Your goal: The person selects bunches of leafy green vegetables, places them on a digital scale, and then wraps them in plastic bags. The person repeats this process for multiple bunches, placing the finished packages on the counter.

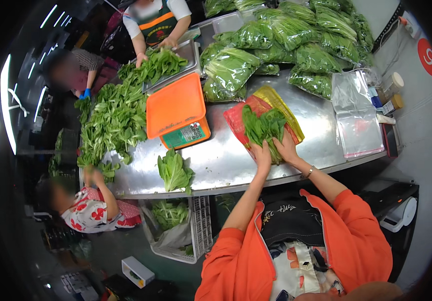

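A bunch of leafy greens (264,124) lies on a folded red and yellow woven plastic sack (238,112), leaves pointing away from me. My left hand (261,153) grips the bunch from its left side near the stems. On the opposite side my right hand (286,148) presses around the stems, a bracelet on that wrist. Further left on the metal table (216,161), a smaller bunch of greens (174,171) sits near the front edge. Between the sack and a big loose heap stands an orange digital weighing scale (176,105).
Loose greens (110,116) cover the table's left end. Bagged greens (291,34) are piled at the back. Clear plastic bags (359,113) and a phone (390,140) lie right. Three other people work around the table. Below it stands a lined plastic crate (201,225) holding greens.
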`<state>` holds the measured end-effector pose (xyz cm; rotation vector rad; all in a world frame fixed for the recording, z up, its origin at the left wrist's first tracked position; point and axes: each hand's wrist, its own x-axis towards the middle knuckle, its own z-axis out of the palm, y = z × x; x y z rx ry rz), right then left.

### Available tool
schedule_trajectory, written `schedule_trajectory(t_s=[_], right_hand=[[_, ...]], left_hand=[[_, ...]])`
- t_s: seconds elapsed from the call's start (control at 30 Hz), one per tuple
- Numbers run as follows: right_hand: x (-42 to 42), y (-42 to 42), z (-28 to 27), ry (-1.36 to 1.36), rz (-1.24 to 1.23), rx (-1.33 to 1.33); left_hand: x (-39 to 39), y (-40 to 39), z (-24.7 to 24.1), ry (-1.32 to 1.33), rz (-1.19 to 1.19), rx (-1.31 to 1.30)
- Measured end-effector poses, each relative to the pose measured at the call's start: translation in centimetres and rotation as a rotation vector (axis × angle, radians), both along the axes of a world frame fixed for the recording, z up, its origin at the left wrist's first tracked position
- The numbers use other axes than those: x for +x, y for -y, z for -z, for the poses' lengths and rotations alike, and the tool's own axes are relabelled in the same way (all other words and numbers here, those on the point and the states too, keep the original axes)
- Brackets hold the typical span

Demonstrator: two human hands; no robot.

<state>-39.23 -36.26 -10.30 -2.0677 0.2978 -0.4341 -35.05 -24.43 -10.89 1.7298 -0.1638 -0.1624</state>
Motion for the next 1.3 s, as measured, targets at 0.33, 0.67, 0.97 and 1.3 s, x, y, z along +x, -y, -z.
schedule_trajectory(t_s=[0.33, 0.67, 0.97, 1.3], right_hand=[[2.6, -4.7, 1.7, 0.059, 0.143, 0.072], [3.1, -4.3, 6.9, -0.026, -0.181, 0.578], [4.7, 2.1, -1.7, -0.438, -0.632, 1.371], [2.5, 1.8, -4.4, -0.452, -0.511, 1.144]], left_hand=[[4.3, -4.9, -2.2, -0.112, 0.238, -0.237], [5.7, -3.6, -4.3, 0.026, 0.137, 0.786], [5.7, -0.7, -4.6, 0.04, 0.263, 0.881], [5.2, -0.7, -2.2, 0.093, 0.16, 0.838]])
